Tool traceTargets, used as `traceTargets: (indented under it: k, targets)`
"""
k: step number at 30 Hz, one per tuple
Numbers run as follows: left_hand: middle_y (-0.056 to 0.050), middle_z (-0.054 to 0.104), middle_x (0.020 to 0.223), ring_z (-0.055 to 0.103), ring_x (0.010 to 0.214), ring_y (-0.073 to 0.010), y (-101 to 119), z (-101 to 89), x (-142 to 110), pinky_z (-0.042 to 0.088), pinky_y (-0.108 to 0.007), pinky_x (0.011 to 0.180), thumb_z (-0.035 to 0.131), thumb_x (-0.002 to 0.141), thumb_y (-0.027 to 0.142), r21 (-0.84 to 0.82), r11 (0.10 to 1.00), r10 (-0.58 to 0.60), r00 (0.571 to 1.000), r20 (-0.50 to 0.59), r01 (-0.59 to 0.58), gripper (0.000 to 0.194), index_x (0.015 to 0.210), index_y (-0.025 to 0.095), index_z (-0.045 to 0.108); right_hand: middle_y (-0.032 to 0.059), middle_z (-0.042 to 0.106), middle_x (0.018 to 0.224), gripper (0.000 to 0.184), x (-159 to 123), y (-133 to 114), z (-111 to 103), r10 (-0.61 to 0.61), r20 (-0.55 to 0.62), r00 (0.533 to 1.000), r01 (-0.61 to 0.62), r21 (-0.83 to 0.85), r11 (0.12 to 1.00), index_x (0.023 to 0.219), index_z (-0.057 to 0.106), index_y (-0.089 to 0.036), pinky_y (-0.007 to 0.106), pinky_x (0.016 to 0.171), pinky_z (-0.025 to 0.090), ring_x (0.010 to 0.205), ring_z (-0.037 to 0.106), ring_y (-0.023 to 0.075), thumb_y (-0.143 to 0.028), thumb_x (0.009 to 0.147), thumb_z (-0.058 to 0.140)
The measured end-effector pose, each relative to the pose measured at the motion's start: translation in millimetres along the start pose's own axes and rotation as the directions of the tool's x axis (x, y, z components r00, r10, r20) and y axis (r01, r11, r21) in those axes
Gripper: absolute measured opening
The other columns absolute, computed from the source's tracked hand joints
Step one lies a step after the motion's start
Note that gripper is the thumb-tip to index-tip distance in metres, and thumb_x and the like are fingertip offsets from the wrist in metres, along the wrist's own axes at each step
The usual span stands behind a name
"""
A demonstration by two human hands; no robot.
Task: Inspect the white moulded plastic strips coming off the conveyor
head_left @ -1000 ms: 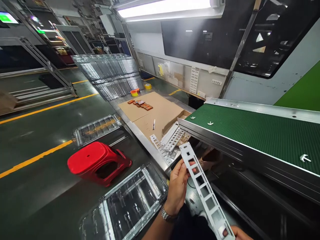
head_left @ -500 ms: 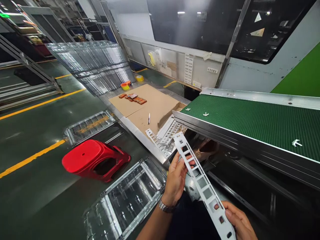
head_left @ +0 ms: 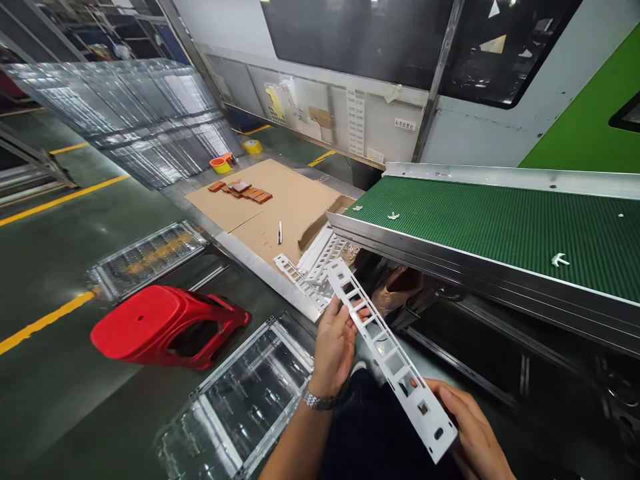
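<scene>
A long white plastic strip with a row of square openings (head_left: 369,325) slants across the lower middle of the view. Near its upper end, my left hand (head_left: 336,343) is closed on the edge, with a metal-banded watch on the wrist. At the lower end, my right hand (head_left: 463,417) grips the other edge, some fingers hidden beneath the strip. Beyond the strip, similar white slotted pieces (head_left: 325,257) lie in and around an open cardboard box (head_left: 307,241) at the table's corner.
A green conveyor belt (head_left: 475,233) with several small white scraps extends right. Cardboard (head_left: 295,193) on the table carries orange-brown blocks (head_left: 257,194), a box cutter (head_left: 280,232) and nearby tape rolls (head_left: 253,147). A red stool (head_left: 150,320) and plastic-wrapped stacks (head_left: 255,393) stand on the left.
The view has turned slightly right, so the surroundings shift left. Both hands still hold the white strip, whose lower end now shows fully in frame.
</scene>
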State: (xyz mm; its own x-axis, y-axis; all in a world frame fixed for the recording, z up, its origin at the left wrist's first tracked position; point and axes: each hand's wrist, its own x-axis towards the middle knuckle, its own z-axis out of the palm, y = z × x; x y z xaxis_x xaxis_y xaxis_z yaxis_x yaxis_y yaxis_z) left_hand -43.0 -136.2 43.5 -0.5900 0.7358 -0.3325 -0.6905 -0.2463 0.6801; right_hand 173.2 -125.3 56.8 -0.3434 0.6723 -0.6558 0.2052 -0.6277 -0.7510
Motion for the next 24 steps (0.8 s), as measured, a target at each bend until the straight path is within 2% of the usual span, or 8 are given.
traceTargets:
  k: [2, 5, 9, 14, 18, 21, 24]
  targets:
    - [-0.009, 0.065, 0.098, 0.064, 0.082, -0.0191, -1.0, -1.5, 0.2, 0.052, -0.029, 0.075, 0.065, 0.077, 0.023, 0.003, 1.0, -0.002, 1.0, -0.007, 0.002, 0.038, 0.112, 0.015, 0.051, 0.007, 0.065, 0.111, 0.038, -1.1, -0.7, 0.1, -0.009, -0.024, 1.0, 0.009, 0.034, 0.999, 0.09, 0.073, -0.023, 0.029, 0.084, 0.049, 0.107, 0.055, 0.0265, -0.054, 0.072, 0.059]
    - [-0.009, 0.065, 0.099, 0.064, 0.084, -0.0195, -1.4, -2.4, -0.8, 0.051, -0.03, 0.078, 0.066, 0.076, 0.023, -0.004, 1.0, -0.005, 1.0, -0.001, 0.005, 0.039, 0.111, 0.015, 0.051, 0.0063, 0.068, 0.105, 0.034, -1.2, 0.1, -0.3, -0.022, 0.031, 0.999, 0.019, 0.095, 0.995, 0.089, 0.074, -0.025, 0.028, 0.079, 0.05, 0.099, 0.058, 0.0246, -0.051, 0.072, 0.061]
    - [-0.009, 0.066, 0.1, 0.064, 0.085, -0.019, -1.2, -2.1, -2.1, 0.05, -0.031, 0.083, 0.066, 0.077, 0.021, -0.025, 1.0, 0.005, 1.0, 0.005, -0.004, 0.037, 0.111, 0.016, 0.052, 0.0018, 0.068, 0.104, 0.03, -0.7, 1.8, -0.4, -0.015, 0.082, 0.997, 0.004, 0.129, 0.992, 0.093, 0.072, -0.028, 0.022, 0.081, 0.045, 0.097, 0.057, 0.0191, -0.049, 0.077, 0.058]
    - [-0.009, 0.066, 0.1, 0.064, 0.083, -0.0181, -1.1, -2.0, -1.8, 0.052, -0.028, 0.077, 0.064, 0.08, 0.021, -0.051, 0.999, 0.017, 1.0, 0.022, -0.016, 0.039, 0.117, 0.018, 0.051, 0.0004, 0.07, 0.095, 0.029, -3.2, -3.8, 4.1, -0.12, 0.159, 0.98, 0.101, 0.121, 0.987, 0.097, 0.071, -0.027, 0.024, 0.082, 0.039, 0.088, 0.057, 0.0178, -0.044, 0.082, 0.052]
    - [-0.008, 0.066, 0.101, 0.064, 0.084, -0.0176, 0.3, -1.1, -2.2, 0.052, -0.027, 0.076, 0.062, 0.082, 0.021, -0.067, 0.997, 0.032, 0.999, 0.037, -0.03, 0.039, 0.119, 0.019, 0.051, 0.0005, 0.069, 0.091, 0.03, -3.6, -6.7, 4.9, -0.137, 0.145, 0.98, 0.124, 0.094, 0.988, 0.1, 0.07, -0.027, 0.023, 0.079, 0.039, 0.082, 0.055, 0.0165, -0.043, 0.083, 0.051]
    - [-0.008, 0.066, 0.101, 0.065, 0.083, -0.0174, 1.6, 0.0, -2.6, 0.051, -0.028, 0.079, 0.062, 0.082, 0.021, -0.081, 0.996, 0.035, 0.998, 0.043, -0.031, 0.04, 0.12, 0.021, 0.051, -0.0019, 0.063, 0.069, 0.03, -2.1, -5.4, 3.0, -0.131, 0.165, 0.978, 0.119, 0.08, 0.99, 0.101, 0.069, -0.029, 0.022, 0.069, 0.041, 0.059, 0.046, 0.0118, -0.044, 0.084, 0.048]
    - [-0.008, 0.066, 0.101, 0.065, 0.082, -0.0175, 2.3, 0.6, -2.2, 0.051, -0.029, 0.081, 0.063, 0.081, 0.021, -0.092, 0.995, 0.033, 0.999, 0.042, -0.029, 0.041, 0.12, 0.021, 0.05, -0.003, 0.058, 0.062, 0.03, -0.6, -3.4, 1.0, -0.135, 0.198, 0.971, 0.12, 0.086, 0.989, 0.102, 0.068, -0.031, 0.019, 0.055, 0.038, 0.053, 0.041, 0.0099, -0.044, 0.085, 0.047]
